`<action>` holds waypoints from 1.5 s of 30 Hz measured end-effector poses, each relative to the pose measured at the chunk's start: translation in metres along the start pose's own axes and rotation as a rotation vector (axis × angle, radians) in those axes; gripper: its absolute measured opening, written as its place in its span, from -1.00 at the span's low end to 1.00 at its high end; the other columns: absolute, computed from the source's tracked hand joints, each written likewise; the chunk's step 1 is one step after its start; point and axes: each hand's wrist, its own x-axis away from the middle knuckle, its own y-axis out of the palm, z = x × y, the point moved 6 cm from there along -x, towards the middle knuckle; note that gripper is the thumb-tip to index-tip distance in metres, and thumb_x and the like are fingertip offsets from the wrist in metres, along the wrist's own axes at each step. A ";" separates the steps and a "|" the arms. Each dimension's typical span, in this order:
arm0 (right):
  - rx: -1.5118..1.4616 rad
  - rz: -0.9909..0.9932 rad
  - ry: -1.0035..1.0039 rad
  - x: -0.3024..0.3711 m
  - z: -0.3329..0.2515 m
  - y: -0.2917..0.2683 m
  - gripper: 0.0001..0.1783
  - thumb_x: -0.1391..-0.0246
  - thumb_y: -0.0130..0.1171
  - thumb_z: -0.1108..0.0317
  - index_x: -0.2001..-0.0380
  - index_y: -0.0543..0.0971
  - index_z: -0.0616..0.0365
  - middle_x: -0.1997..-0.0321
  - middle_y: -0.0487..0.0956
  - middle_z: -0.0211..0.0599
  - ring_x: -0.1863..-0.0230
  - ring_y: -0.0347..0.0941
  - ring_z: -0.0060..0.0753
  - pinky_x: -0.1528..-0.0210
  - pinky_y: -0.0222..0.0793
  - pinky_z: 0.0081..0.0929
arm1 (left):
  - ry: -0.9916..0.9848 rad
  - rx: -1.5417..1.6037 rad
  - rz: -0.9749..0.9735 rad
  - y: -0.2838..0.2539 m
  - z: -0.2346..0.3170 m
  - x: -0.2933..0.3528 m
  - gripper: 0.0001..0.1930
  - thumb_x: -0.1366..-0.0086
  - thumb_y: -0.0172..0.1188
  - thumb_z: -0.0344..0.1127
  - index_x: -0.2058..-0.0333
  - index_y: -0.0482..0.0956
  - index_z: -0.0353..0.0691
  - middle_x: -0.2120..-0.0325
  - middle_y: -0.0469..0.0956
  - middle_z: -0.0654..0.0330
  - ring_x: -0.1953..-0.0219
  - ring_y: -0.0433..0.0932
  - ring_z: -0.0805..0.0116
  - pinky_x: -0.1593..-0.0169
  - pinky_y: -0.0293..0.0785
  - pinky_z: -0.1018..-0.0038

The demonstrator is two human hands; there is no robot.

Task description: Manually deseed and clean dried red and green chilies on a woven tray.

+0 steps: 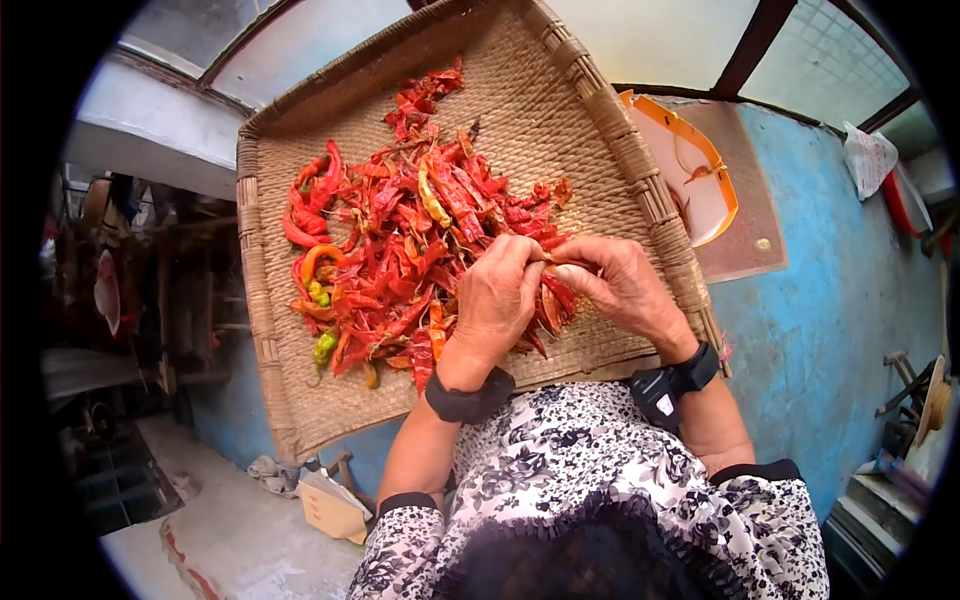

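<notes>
A heap of dried red chili peppers (400,235) lies in a woven tray (510,110) in front of me, with a few yellow, orange and green ones among them. Above the right edge of the heap, my left hand (500,295) and my right hand (625,285) meet, fingertips pinched together. A red chili pepper (553,242) shows between their fingers, mostly covered by them. More red pods (556,300) lie just under the hands.
An orange-rimmed white container (690,165) stands on a brown mat (757,225) to the right. A white plastic bag (868,160) and a red basin (905,197) sit farther right. A cardboard piece (332,507) lies at lower left, beside dark shelving.
</notes>
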 end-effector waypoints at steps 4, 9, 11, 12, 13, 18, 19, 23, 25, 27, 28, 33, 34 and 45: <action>0.034 0.161 0.108 0.000 0.001 -0.014 -0.89 -0.12 0.21 0.42 0.34 0.60 0.27 0.54 0.53 -0.19 0.52 0.47 -0.47 0.44 0.37 -0.44 | 0.028 0.015 0.174 -0.020 0.004 -0.005 -0.90 -0.21 0.21 -0.48 0.29 0.50 -0.29 0.41 0.48 0.03 0.34 0.54 0.08 0.27 0.45 0.29; -0.355 0.594 0.191 0.008 0.010 -0.079 -0.79 -0.26 0.12 0.32 0.14 0.56 0.22 0.50 0.52 -0.53 0.57 0.30 -0.81 0.57 0.21 -0.82 | -0.069 -0.491 0.341 -0.065 -0.029 -0.034 -0.70 -0.23 0.25 -0.24 0.13 0.49 -0.25 0.24 0.50 -0.01 0.23 0.53 -0.04 0.20 0.45 0.17; -0.416 0.707 0.140 0.009 0.013 -0.093 -0.75 -0.26 0.11 0.31 0.06 0.53 0.21 0.50 0.53 -0.51 0.57 0.31 -0.81 0.59 0.22 -0.84 | -0.221 -0.592 0.242 -0.061 -0.051 -0.040 -0.58 -0.19 0.28 -0.16 0.07 0.43 -0.26 0.27 0.48 -0.04 0.18 0.50 -0.06 0.15 0.46 0.12; -0.512 0.793 0.133 0.011 0.019 -0.097 -0.70 -0.26 0.11 0.31 0.00 0.49 0.20 0.49 0.53 -0.51 0.58 0.31 -0.82 0.59 0.22 -0.85 | -0.217 -0.593 0.245 -0.061 -0.057 -0.039 -0.58 -0.19 0.28 -0.16 0.07 0.43 -0.26 0.27 0.48 -0.04 0.18 0.50 -0.06 0.15 0.46 0.12; -0.608 0.877 0.126 0.013 0.025 -0.098 -0.66 -0.27 0.10 0.30 -0.06 0.45 0.19 0.48 0.54 -0.50 0.58 0.31 -0.82 0.60 0.22 -0.85 | -0.210 -0.522 0.183 -0.057 -0.063 -0.038 -0.61 -0.19 0.28 -0.19 0.08 0.44 -0.25 0.29 0.49 -0.03 0.19 0.50 -0.06 0.16 0.46 0.12; -0.307 0.475 0.185 0.002 0.017 -0.046 -0.67 -0.25 0.09 0.37 -0.07 0.46 0.15 0.46 0.53 -0.48 0.56 0.31 -0.81 0.60 0.23 -0.81 | -0.057 -0.249 0.113 -0.036 -0.038 -0.028 -0.82 -0.18 0.21 -0.41 0.25 0.48 -0.28 0.39 0.55 0.07 0.32 0.55 0.11 0.24 0.47 0.27; -0.348 0.356 0.231 0.002 0.015 -0.028 -0.71 -0.22 0.13 0.37 0.00 0.52 0.17 0.46 0.53 -0.48 0.54 0.35 -0.75 0.55 0.28 -0.75 | -0.045 -0.192 0.121 -0.033 -0.028 -0.024 -0.84 -0.19 0.20 -0.46 0.25 0.49 -0.31 0.42 0.54 0.09 0.39 0.55 0.21 0.27 0.47 0.35; -0.222 0.060 0.117 -0.009 0.004 0.027 -0.74 -0.17 0.17 0.39 0.10 0.55 0.29 0.35 0.61 -0.33 0.35 0.51 -0.62 0.29 0.46 -0.59 | -0.078 0.082 0.190 -0.030 -0.009 -0.006 -0.86 -0.25 0.20 -0.48 0.22 0.49 -0.30 0.42 0.55 0.20 0.42 0.51 0.46 0.31 0.46 0.52; -0.269 0.024 0.164 -0.006 0.003 0.037 -0.73 -0.17 0.18 0.40 0.09 0.54 0.30 0.34 0.62 -0.30 0.33 0.51 -0.63 0.28 0.47 -0.59 | -0.247 0.416 0.196 -0.024 -0.010 0.003 -0.89 -0.30 0.18 -0.47 0.22 0.50 -0.28 0.40 0.55 0.31 0.37 0.49 0.58 0.29 0.45 0.60; -0.358 -0.036 0.163 -0.005 0.001 0.044 -0.75 -0.16 0.20 0.39 0.15 0.54 0.32 0.38 0.60 -0.36 0.37 0.49 -0.66 0.32 0.45 -0.61 | -0.249 0.450 0.180 -0.017 -0.012 0.010 -0.90 -0.31 0.18 -0.47 0.21 0.50 -0.27 0.38 0.54 0.34 0.36 0.48 0.62 0.27 0.44 0.62; -0.358 -0.035 0.162 -0.003 0.006 0.046 -0.75 -0.16 0.20 0.39 0.15 0.54 0.32 0.38 0.60 -0.36 0.37 0.49 -0.66 0.32 0.45 -0.61 | -0.250 0.486 0.161 -0.013 -0.013 0.012 -0.90 -0.32 0.17 -0.47 0.20 0.50 -0.26 0.37 0.53 0.37 0.35 0.47 0.65 0.26 0.44 0.65; -0.554 0.053 0.340 -0.002 0.012 0.024 -0.84 -0.15 0.21 0.36 0.29 0.55 0.24 0.47 0.55 -0.47 0.50 0.38 -0.77 0.49 0.31 -0.75 | -0.269 0.446 0.242 -0.023 -0.030 0.004 -0.87 -0.37 0.14 -0.35 0.20 0.53 -0.26 0.42 0.53 0.37 0.41 0.46 0.64 0.32 0.42 0.66; -0.602 0.107 0.326 -0.005 0.014 0.011 -0.83 -0.15 0.22 0.34 0.29 0.55 0.22 0.48 0.55 -0.47 0.53 0.36 -0.78 0.51 0.30 -0.77 | -0.222 0.164 0.281 -0.036 -0.035 -0.002 -0.84 -0.36 0.16 -0.32 0.21 0.53 -0.28 0.47 0.54 0.31 0.45 0.48 0.61 0.38 0.42 0.60; -0.622 0.296 0.324 0.000 0.028 -0.043 -0.86 -0.15 0.22 0.37 0.26 0.59 0.18 0.44 0.51 -0.50 0.54 0.32 -0.76 0.51 0.24 -0.77 | -0.109 -0.264 0.080 -0.010 -0.045 -0.027 -0.69 -0.13 0.26 -0.39 0.16 0.40 -0.23 0.42 0.57 0.02 0.37 0.60 -0.05 0.35 0.49 0.16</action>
